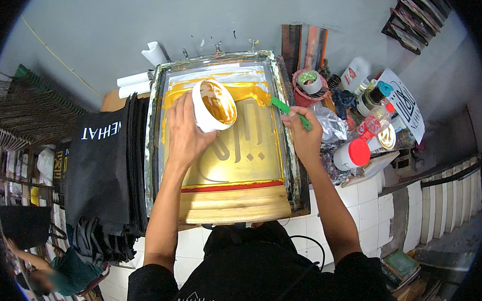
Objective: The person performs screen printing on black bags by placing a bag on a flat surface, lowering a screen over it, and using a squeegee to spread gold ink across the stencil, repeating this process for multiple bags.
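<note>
My left hand [183, 130] grips a white tub [199, 115] tilted over a screen-printing frame [153, 140]; yellow ink coats the tub's inside. My right hand [303, 131] is closed on the green handle of a spatula [281, 105]. The spatula's yellow-smeared end meets the thick yellow ink [247, 92] along the far part of the screen. Dark lettering shapes show through the yellowish mesh [262, 170]. Across the frame's near end lies a wooden squeegee [238, 204] with a red blade edge.
Black printed bags [101, 167] hang stacked at the left. Right of the frame stand a red-lidded jar [353, 155], a pink bucket [303, 98] and several bottles. Paper rolls [135, 80] lie at the far left corner. Another person [74, 272] is by the racks at lower left.
</note>
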{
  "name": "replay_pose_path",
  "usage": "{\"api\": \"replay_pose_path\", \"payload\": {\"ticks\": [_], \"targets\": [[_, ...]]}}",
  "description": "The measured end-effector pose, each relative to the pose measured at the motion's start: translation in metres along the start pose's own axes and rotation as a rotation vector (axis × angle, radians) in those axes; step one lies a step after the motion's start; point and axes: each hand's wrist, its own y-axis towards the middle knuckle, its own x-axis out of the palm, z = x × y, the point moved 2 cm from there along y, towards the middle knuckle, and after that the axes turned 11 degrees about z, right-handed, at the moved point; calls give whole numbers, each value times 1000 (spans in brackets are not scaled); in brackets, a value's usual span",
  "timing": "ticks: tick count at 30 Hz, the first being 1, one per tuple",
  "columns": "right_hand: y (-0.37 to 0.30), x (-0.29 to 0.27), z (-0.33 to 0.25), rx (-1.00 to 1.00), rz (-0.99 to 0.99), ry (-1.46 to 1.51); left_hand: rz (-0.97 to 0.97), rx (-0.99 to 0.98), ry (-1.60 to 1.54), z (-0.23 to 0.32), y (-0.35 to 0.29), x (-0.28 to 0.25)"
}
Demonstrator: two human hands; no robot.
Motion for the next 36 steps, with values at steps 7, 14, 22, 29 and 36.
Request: {"api": "replay_pose_path", "payload": {"ticks": [7, 14, 22, 29, 36], "targets": [[-20, -13, -17, 393, 185, 215, -55, -15, 12, 2, 0, 7], [8, -51, -84, 383, 136, 325, -132, 124, 52, 25, -7, 42], [37, -103, -122, 321, -222, 143, -101, -381, -791, 133, -7, 60], [-68, -150, -31, 460, -237, 8, -201, -396, -858, 213, -51, 117], [-111, -199, 72, 565, 14, 69, -818, -875, -1068, 252, -154, 166]]}}
